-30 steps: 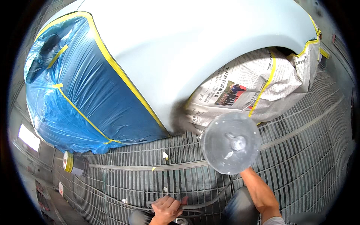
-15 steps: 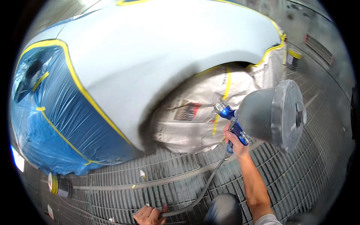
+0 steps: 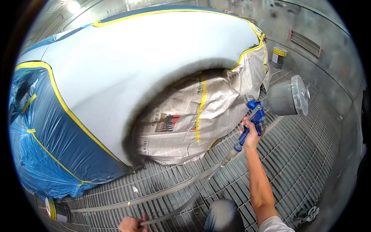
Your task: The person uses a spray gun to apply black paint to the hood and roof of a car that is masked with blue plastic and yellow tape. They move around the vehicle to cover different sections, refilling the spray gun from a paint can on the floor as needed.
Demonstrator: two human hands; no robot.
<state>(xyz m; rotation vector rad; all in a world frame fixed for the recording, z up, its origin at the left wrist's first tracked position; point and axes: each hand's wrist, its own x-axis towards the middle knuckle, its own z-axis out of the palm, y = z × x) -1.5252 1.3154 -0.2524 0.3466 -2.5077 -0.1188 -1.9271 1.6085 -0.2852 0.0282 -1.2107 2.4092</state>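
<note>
My right hand [image 3: 250, 131] is closed on a blue-and-silver spray gun [image 3: 255, 112] with a large grey cup [image 3: 286, 95] on top, held in front of the newspaper masking [image 3: 220, 104] in the wheel arch. A grey hose [image 3: 193, 197] runs down from the gun to my left hand [image 3: 131, 223], closed around it at the bottom edge. The pale bluish-white car panel [image 3: 127, 42] has a dark sprayed band [image 3: 129, 143] along the arch. Yellow tape [image 3: 63, 100] borders it, with blue plastic film [image 3: 54, 143] over the adjoining part at left.
Under the car lies a metal grate floor [image 3: 293, 154]. A bucket [image 3: 58, 210] stands at lower left and another [image 3: 279, 57] by the back wall [image 3: 328, 46], which has a slatted vent [image 3: 305, 43]. A small metal object [image 3: 308, 214] lies at lower right.
The spray gun has moved rightward and turned, its cup now side-on. The dark band reaches further along the arch to the right. My left hand has moved down and left; the view has shifted.
</note>
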